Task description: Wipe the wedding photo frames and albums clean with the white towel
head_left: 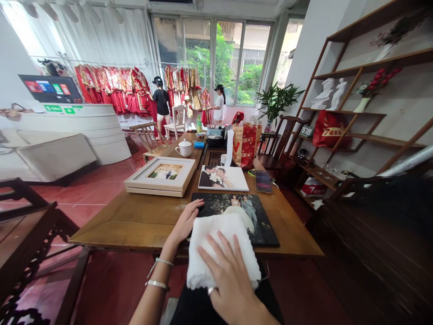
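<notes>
A dark wedding photo panel (267,225) lies on the near part of the wooden table (135,225). Resting on its left edge is my left hand (187,219), fingers stretched out and holding nothing. A folded white towel (203,243) covers the panel's near left part and hangs over the table's front edge. My right hand (226,266) lies flat on top of the towel with its fingers spread. The part of the panel beneath the towel is hidden.
Beyond the panel lie a white-framed photo (162,176), a wedding photo board (225,178) and a phone (264,182). Farther back stand a lidded white mug (184,148) and a red paper bag (246,146). Two people are near the garment racks.
</notes>
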The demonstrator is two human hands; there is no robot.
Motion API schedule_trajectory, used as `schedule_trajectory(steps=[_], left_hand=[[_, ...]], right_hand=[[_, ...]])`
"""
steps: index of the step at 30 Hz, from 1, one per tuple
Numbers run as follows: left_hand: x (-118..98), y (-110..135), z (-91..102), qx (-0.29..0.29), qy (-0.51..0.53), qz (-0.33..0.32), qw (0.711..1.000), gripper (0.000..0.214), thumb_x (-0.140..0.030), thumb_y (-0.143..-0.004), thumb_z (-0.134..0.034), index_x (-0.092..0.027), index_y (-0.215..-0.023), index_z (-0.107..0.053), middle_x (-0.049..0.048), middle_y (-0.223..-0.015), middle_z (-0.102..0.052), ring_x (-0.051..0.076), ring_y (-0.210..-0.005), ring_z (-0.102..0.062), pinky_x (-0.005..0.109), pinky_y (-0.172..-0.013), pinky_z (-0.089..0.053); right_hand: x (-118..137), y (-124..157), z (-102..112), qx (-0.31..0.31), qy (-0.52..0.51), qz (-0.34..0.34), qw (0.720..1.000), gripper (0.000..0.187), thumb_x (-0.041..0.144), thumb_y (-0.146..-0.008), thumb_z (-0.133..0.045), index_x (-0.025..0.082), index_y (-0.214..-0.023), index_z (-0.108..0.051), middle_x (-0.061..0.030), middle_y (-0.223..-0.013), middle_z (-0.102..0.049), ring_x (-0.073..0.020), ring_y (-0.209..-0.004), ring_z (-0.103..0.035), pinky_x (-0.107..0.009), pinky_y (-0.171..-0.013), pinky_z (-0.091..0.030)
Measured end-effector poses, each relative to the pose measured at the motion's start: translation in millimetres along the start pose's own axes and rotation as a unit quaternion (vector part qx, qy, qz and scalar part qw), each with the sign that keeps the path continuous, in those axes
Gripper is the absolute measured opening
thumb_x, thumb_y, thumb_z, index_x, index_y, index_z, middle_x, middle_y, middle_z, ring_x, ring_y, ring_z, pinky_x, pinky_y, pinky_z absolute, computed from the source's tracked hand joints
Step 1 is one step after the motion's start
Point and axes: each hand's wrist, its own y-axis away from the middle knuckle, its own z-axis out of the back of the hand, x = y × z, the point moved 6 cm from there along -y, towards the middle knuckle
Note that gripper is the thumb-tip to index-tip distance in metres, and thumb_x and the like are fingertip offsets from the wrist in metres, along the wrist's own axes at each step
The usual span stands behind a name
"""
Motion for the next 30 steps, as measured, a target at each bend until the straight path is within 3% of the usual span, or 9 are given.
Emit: schedule_trajectory(steps=[2, 5, 8, 11, 14, 18, 21, 25, 30], left_hand=[[-3.4, 1.1, -1.0, 0.002, -0.018, -0.002, 1.0, 0.033, -0.027, -0.092, -0.039, -0.02, -0.115, -0.061, 0.0093, -0.134, -0.055, 0.021, -0.129, -0.045, 0.043, -0.113, -0.029], [-6.9, 2.2, -3.3, 0.014, -0.039, -0.003, 0.999, 0.033, -0.026, -0.09, -0.042, -0.02, -0.117, -0.059, 0.009, -0.137, -0.052, 0.02, -0.131, -0.043, 0.044, -0.113, -0.028], [-8.6, 2.4, -4.1, 0.02, -0.05, -0.004, 0.999, 0.033, -0.024, -0.09, -0.042, -0.019, -0.118, -0.059, 0.0099, -0.138, -0.051, 0.021, -0.132, -0.042, 0.044, -0.114, -0.027], [-9.9, 2.2, -3.9, 0.023, -0.053, -0.006, 0.998, 0.033, -0.024, -0.09, -0.042, -0.019, -0.118, -0.059, 0.0101, -0.138, -0.05, 0.021, -0.132, -0.042, 0.043, -0.114, -0.027], [-10.3, 2.1, -3.7, 0.024, -0.053, -0.007, 0.998, 0.033, -0.024, -0.09, -0.042, -0.022, -0.117, -0.06, 0.0085, -0.137, -0.051, 0.021, -0.132, -0.042, 0.044, -0.114, -0.027], [-5.0, 1.4, -4.2, 0.015, -0.054, -0.009, 0.998, 0.032, -0.022, -0.088, -0.044, -0.023, -0.115, -0.061, 0.0077, -0.136, -0.052, 0.021, -0.13, -0.044, 0.043, -0.113, -0.028], [2.4, 0.9, -4.0, 0.002, -0.059, 0.003, 0.998, 0.03, -0.022, -0.086, -0.047, -0.021, -0.112, -0.062, 0.0091, -0.132, -0.055, 0.023, -0.127, -0.047, 0.043, -0.111, -0.031], [1.7, 1.7, -3.4, 0.004, -0.059, 0.002, 0.998, 0.031, -0.023, -0.087, -0.047, -0.02, -0.114, -0.061, 0.0097, -0.131, -0.055, 0.023, -0.127, -0.047, 0.044, -0.111, -0.031], [-9.1, 3.3, -3.4, 0.022, -0.05, -0.009, 0.998, 0.032, -0.024, -0.089, -0.043, -0.02, -0.116, -0.06, 0.0095, -0.136, -0.052, 0.021, -0.131, -0.043, 0.044, -0.113, -0.029]], right_hand=[[-17.1, 7.5, 10.3, -0.009, -0.007, -0.009, 1.0, 0.072, 0.014, -0.068, -0.05, 0.035, -0.137, -0.044, 0.0062, -0.15, -0.033, -0.0226, -0.142, -0.014, -0.05, -0.115, 0.005], [-56.1, 2.6, 33.8, -0.051, 0.021, -0.07, 0.996, 0.067, 0.011, -0.068, -0.047, 0.028, -0.133, -0.05, 0.0031, -0.144, -0.044, -0.0226, -0.138, -0.025, -0.048, -0.116, -0.004], [-97.5, -18.9, 56.4, -0.09, 0.072, -0.157, 0.981, 0.055, 0.014, -0.074, -0.047, 0.018, -0.129, -0.055, -0.0043, -0.141, -0.048, -0.0275, -0.134, -0.031, -0.051, -0.114, -0.01], [-121.8, -54.1, 69.7, -0.108, 0.097, -0.201, 0.969, 0.046, 0.018, -0.081, -0.045, 0.014, -0.125, -0.057, -0.0104, -0.141, -0.048, -0.0332, -0.131, -0.033, -0.057, -0.109, -0.015], [-118.2, -97.6, 70.1, -0.103, 0.091, -0.188, 0.973, 0.04, 0.024, -0.085, -0.045, 0.016, -0.121, -0.06, -0.0121, -0.137, -0.051, -0.0366, -0.126, -0.037, -0.06, -0.104, -0.02], [-82.1, -150.7, 53.8, -0.072, 0.065, -0.13, 0.987, 0.036, 0.03, -0.085, -0.047, 0.019, -0.115, -0.063, -0.0099, -0.127, -0.06, -0.0324, -0.12, -0.045, -0.055, -0.103, -0.026], [-58.3, -171.7, 40.0, -0.057, 0.046, -0.095, 0.993, 0.039, 0.029, -0.084, -0.048, 0.02, -0.119, -0.061, -0.008, -0.131, -0.058, -0.0298, -0.125, -0.042, -0.054, -0.106, -0.022], [-64.2, -161.6, 34.3, -0.054, 0.038, -0.085, 0.994, 0.046, 0.026, -0.084, -0.046, 0.02, -0.129, -0.054, -0.0051, -0.14, -0.05, -0.0239, -0.133, -0.033, -0.049, -0.111, -0.016], [-126.3, -102.3, 55.1, -0.066, 0.059, -0.134, 0.987, 0.052, 0.017, -0.08, -0.047, 0.017, -0.133, -0.05, -0.006, -0.144, -0.044, -0.0219, -0.136, -0.03, -0.046, -0.113, -0.011]])
